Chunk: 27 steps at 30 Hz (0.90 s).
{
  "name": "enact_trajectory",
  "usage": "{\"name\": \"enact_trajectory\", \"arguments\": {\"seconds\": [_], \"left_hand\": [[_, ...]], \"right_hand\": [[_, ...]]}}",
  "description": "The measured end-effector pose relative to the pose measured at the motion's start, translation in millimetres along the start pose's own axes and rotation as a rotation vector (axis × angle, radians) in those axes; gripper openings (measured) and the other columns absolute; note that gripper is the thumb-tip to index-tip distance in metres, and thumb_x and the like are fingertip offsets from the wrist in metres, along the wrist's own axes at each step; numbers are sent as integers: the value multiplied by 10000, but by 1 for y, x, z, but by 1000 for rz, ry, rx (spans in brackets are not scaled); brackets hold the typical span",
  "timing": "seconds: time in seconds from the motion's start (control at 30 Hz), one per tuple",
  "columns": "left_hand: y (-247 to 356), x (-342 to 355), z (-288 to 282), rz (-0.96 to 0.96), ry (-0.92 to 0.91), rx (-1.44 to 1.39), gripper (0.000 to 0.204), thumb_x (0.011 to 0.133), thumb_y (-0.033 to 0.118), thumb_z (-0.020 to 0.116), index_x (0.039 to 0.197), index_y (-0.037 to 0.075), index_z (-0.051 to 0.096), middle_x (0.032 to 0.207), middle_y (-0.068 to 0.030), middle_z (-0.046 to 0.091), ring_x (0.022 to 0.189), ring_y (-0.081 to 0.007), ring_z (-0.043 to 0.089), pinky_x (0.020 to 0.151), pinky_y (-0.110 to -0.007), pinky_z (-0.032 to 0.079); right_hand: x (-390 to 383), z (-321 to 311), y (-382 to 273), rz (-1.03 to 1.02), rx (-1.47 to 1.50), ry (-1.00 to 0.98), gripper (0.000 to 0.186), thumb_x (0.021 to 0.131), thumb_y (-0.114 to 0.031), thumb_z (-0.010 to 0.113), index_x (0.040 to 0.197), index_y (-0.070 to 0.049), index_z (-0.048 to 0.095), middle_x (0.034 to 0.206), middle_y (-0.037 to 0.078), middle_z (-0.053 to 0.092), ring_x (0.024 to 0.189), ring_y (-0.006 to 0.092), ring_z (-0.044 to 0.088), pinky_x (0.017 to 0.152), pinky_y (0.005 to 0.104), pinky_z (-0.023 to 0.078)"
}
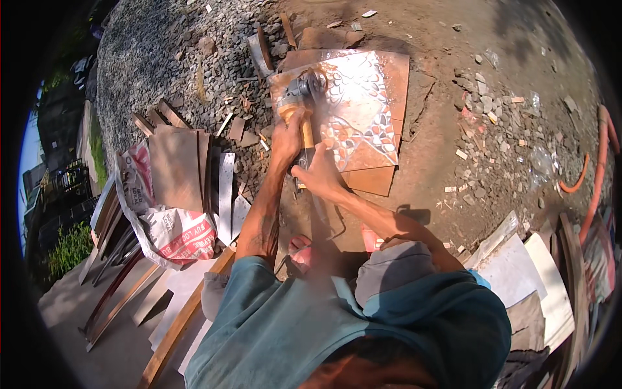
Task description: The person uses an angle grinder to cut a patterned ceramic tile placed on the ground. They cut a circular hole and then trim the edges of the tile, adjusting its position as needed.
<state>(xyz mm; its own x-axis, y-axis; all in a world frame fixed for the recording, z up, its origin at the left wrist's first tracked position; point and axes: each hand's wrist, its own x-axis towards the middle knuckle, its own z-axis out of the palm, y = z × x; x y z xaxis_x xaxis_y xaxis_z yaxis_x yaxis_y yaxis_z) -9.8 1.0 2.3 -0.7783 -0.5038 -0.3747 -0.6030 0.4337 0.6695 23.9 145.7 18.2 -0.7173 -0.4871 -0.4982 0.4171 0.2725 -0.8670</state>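
Note:
An angle grinder (299,89) with a grey head and yellow body lies over the left part of a tile with a pebble pattern (363,97). My left hand (288,136) is wrapped round the yellow body just behind the head. Farther back, my right hand (319,170) grips the dark rear end of the grinder. The disc is at the tile's surface, but whether it touches is hard to tell. Pale dust blurs the area beside it. Under the patterned tile lie plain brown tiles (369,180), turned at slightly different angles.
Grey gravel (155,52) spreads at the far left. Brown tile pieces (176,170) and a white and red sack (173,236) stand at the left. A wooden strip (188,318) lies near my left side. Rubble (483,104) and an orange hose (602,162) are at the right.

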Motion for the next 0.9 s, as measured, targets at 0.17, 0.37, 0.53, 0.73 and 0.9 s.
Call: {"name": "enact_trajectory", "arguments": {"seconds": [0.17,0.37,0.53,0.73,0.9], "left_hand": [[11,-2,-4,0,-30,31,692,937,579,522,1183,-51,667,1098,-286,693,1061,-416,655,951,-431,472],[-3,10,-1,-119,19,32,649,953,571,508,1130,-20,709,1067,-270,701,1025,-398,661,932,-438,475],[31,0,-6,-6,-43,-41,658,962,554,519,1124,-58,699,1054,-277,703,1024,-383,668,919,-440,480],[26,11,-5,-42,2,-3,639,967,534,542,1138,-64,690,1063,-261,709,1010,-369,675,906,-414,493],[21,22,-1,-58,-35,-75,742,956,590,518,1152,-111,661,1099,-291,692,1068,-365,655,955,-408,464]], "right_hand": [[3,-1,0,9,-13,-7,861,760,-350,715,1293,193,312,1159,403,525,1104,473,590,899,477,488],[8,4,4,-16,-33,10,832,770,-357,704,1266,184,313,1021,377,583,942,468,649,808,490,514],[21,9,18,-37,-13,40,787,784,-336,698,1243,152,285,886,328,600,798,429,662,708,478,520],[26,3,9,-3,-14,-8,793,792,-330,698,1261,140,263,865,325,605,773,422,665,684,478,515],[23,-9,-12,28,-48,-25,881,803,-394,691,1327,143,230,882,356,621,818,483,671,721,506,516]]}}
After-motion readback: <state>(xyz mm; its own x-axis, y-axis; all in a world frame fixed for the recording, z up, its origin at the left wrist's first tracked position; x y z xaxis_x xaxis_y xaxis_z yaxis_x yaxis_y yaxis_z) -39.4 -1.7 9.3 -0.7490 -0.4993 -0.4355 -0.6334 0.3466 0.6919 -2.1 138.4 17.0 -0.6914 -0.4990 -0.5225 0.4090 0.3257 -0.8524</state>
